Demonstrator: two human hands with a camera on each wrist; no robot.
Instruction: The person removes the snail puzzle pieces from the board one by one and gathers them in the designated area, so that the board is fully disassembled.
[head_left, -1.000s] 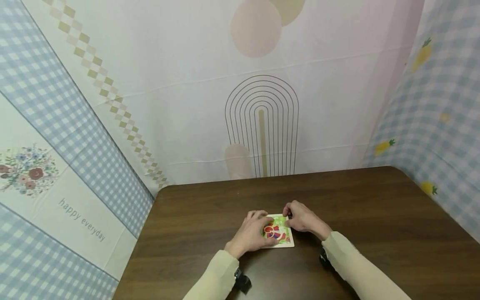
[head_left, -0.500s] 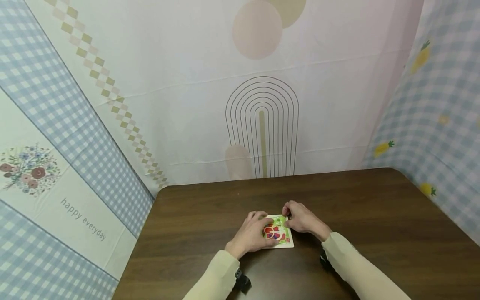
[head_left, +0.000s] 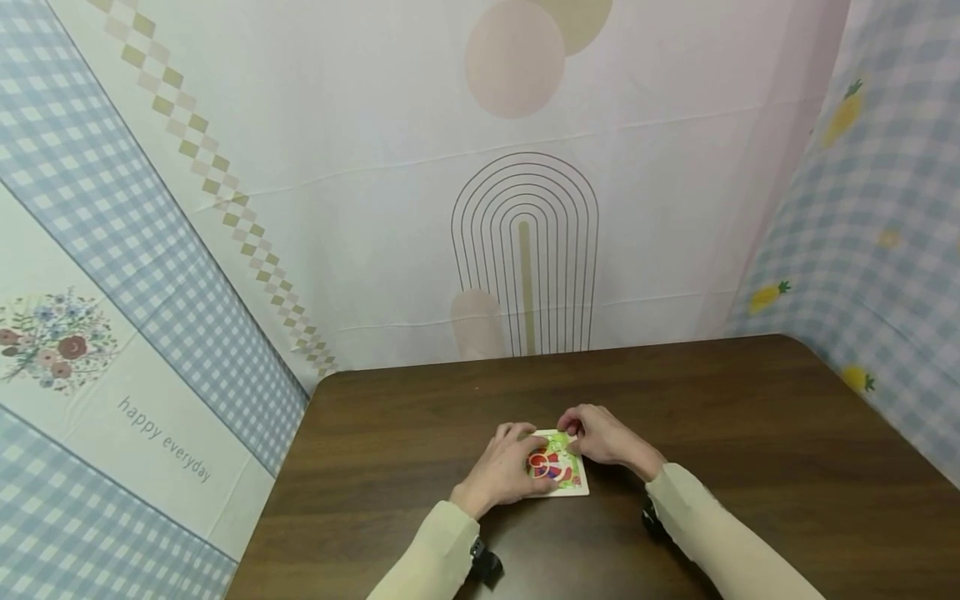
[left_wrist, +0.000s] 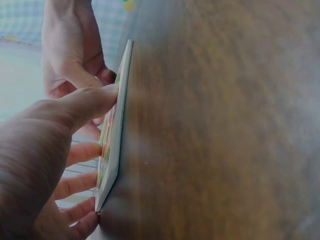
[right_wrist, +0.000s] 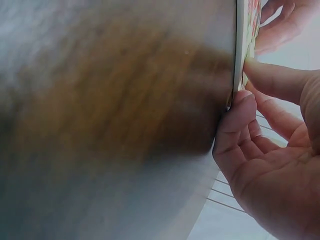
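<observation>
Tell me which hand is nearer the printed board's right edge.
Right. The right hand is at the far end of the right edge; the left hand is over the opposite side of the printed board, its thumb short of that edge.

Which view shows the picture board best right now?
The head view: it looks down on the picture board, though the left hand and right hand cover parts. Both wrist views show it nearly edge-on; the right one crops it.

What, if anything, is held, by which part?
A picture board: the left hand holds its left side; the right hand touches its far right corner, pinch unclear.
</observation>
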